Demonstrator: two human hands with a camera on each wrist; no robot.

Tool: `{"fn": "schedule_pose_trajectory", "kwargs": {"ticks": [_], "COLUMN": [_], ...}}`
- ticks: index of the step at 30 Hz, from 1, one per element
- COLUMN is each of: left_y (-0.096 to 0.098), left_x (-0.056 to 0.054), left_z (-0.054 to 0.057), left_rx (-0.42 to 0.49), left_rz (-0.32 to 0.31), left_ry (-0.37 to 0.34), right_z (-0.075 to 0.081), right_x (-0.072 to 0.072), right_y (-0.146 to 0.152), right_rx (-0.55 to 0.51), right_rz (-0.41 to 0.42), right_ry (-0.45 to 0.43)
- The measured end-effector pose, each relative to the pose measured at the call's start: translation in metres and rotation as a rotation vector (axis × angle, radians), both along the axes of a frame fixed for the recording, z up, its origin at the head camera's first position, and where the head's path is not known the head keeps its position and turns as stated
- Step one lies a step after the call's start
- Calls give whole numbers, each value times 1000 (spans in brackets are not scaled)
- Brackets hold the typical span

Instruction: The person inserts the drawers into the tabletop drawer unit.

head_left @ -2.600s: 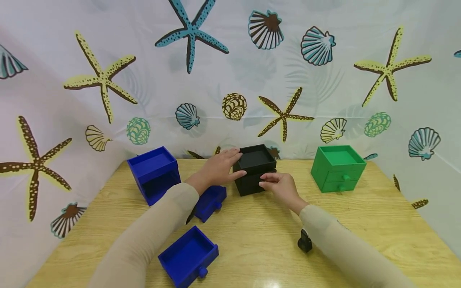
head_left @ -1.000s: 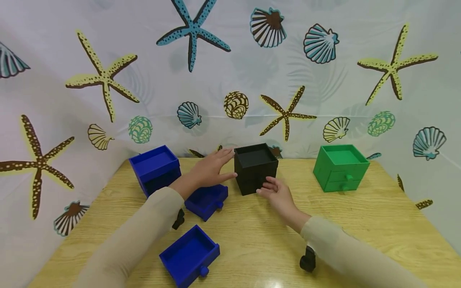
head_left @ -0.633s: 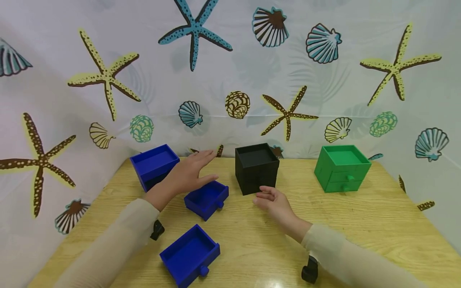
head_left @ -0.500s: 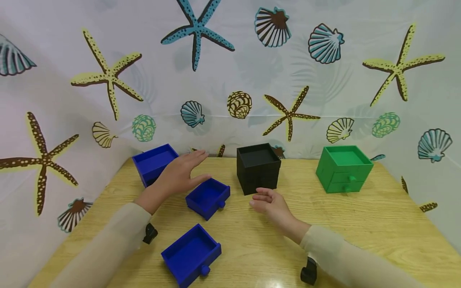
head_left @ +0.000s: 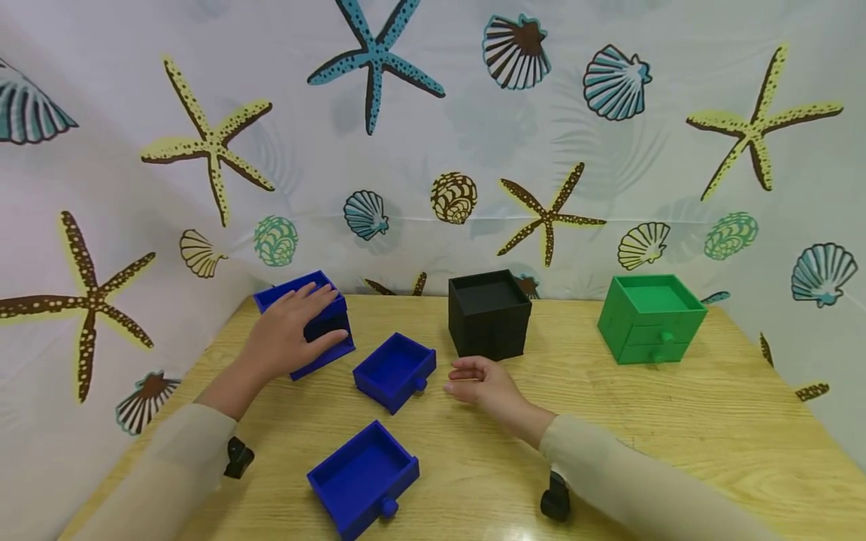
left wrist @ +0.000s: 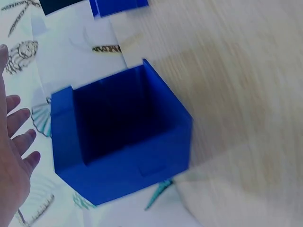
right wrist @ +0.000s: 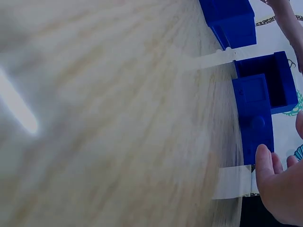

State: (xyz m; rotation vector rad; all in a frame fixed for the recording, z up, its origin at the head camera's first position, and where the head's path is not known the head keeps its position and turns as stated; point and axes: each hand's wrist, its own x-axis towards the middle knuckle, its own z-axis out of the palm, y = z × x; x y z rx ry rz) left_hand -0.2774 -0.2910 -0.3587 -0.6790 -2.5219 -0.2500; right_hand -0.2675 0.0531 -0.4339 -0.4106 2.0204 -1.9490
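My left hand (head_left: 287, 330), fingers straight and spread, is over the blue cabinet shell (left wrist: 128, 165) at the back left and overlaps its top tray in the head view. The shell's front is an open, dark hollow. To its right lies a small blue drawer (head_left: 392, 370) with a round knob, turned at an angle. Another blue drawer (head_left: 361, 477) rests nearer the front edge. My right hand (head_left: 490, 387), fingers loosely bent and holding nothing, hovers just right of the first drawer's knob, in front of the black cabinet (head_left: 467, 323).
A green cabinet (head_left: 619, 323) with two knobbed drawers stands at the back right of the wooden table (head_left: 676, 443). Behind everything hangs a white cloth (head_left: 406, 150) printed with starfish and shells. Black camera mounts (head_left: 556, 496) hang below both wrists.
My left hand has left the black cabinet's side and moved left to the blue shell. My right hand has drawn back from the black cabinet's front, towards the blue drawer. The black drawer front now sits flush.
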Motion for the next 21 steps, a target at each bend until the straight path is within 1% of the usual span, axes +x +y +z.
{"fn": "schedule_pose_trajectory", "kwargs": {"ticks": [5,9,12,18,21], "left_y": [-19,-33,-42,-57,-62], "left_x": [2,5,7,4,3], "left_z": [-7,-10,-12,-19,-21], "left_rx": [19,36,48,95,120], "left_rz": [50,98,115,147,160], "left_ry": [-23,-59,-82,-119,-132], "right_z": [-1,-3,-6,-10,-10], "right_x": [-6,-11,-14,-18,-21], "right_y": [-4,-9,-13,-19,-21], "right_rx": [4,11,27,57,74], "right_rz": [31,55,72,108,114], "right_ry": [6,-17,-22,-4,5]}}
